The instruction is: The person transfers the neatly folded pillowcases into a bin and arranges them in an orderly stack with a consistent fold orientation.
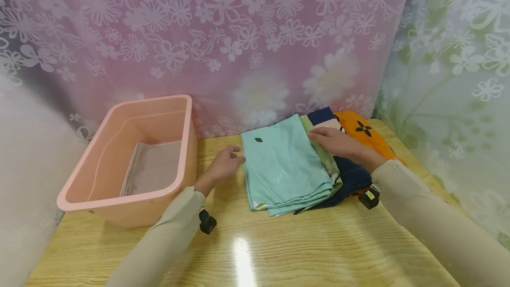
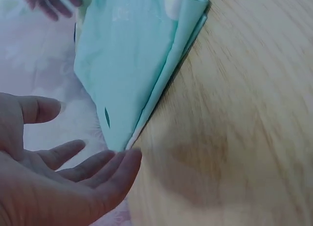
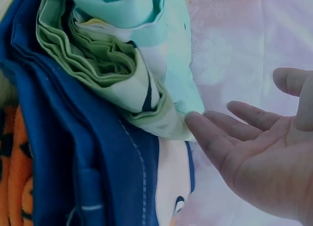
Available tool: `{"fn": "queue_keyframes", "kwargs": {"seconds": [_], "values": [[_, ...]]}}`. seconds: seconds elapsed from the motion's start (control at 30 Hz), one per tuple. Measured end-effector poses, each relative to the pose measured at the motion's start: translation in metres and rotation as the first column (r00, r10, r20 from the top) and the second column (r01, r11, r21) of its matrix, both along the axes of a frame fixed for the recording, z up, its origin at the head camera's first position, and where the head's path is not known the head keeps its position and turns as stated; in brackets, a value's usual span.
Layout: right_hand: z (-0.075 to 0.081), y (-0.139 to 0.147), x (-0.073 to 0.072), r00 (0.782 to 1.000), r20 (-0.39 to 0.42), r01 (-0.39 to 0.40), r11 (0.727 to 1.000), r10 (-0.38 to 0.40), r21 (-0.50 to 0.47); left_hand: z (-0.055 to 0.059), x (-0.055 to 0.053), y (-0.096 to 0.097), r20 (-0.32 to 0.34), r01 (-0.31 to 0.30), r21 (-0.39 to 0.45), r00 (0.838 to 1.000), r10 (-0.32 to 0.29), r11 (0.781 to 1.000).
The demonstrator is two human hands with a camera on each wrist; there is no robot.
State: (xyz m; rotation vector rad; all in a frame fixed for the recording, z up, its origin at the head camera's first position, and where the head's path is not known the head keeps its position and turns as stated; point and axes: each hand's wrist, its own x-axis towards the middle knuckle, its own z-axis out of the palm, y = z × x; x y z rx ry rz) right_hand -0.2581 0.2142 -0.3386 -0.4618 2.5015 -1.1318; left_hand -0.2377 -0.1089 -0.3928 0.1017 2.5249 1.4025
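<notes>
A folded mint-green cloth [image 1: 283, 163] with a small dark leaf mark lies on top of a leaning pile. My left hand [image 1: 226, 163] is at its left edge, fingers loosely bent and holding nothing; in the left wrist view the fingertips [image 2: 132, 157] reach its corner. My right hand [image 1: 338, 141] hovers at the pile's right side, fingers extended. In the right wrist view its fingertip [image 3: 193, 119] is right at the edge of the folded green cloth [image 3: 93, 55]. Beneath that lies a folded navy cloth [image 3: 83, 123] with a pale panel, and then an orange patterned cloth [image 1: 360, 132].
A pink plastic tub [image 1: 187, 145] stands at the left of the wooden table [image 1: 279, 251], with a folded greyish cloth [image 1: 157, 167] inside. A pink floral curtain [image 1: 239, 48] hangs behind the table, and a pale floral one [image 1: 458, 101] on the right.
</notes>
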Motion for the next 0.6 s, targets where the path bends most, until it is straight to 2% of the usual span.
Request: {"fn": "queue_keyframes", "kwargs": {"seconds": [0.1,0.23,0.33,0.5,0.6], "values": [[-0.003,0.002,-0.006,0.997,0.077,0.003,0.998,0.002,-0.070,-0.003,-0.003,-0.001,0.109,-0.022,0.109,0.994,0.010,0.994],[-0.006,0.004,-0.009,0.990,0.143,0.020,0.994,-0.004,-0.110,-0.008,-0.006,0.001,0.203,-0.039,0.179,0.979,0.002,0.983],[-0.008,0.002,-0.010,0.984,0.178,0.028,0.991,-0.005,-0.128,-0.012,-0.008,0.001,0.246,-0.062,0.207,0.969,0.009,0.976],[-0.010,-0.002,-0.013,0.977,0.211,0.046,0.993,-0.022,-0.107,-0.016,-0.012,0.000,0.306,-0.146,0.271,0.950,0.059,0.952],[-0.010,-0.001,-0.014,0.970,0.238,0.075,0.995,-0.056,-0.069,-0.020,-0.019,0.005,0.349,-0.229,0.297,0.930,0.118,0.927]]}}
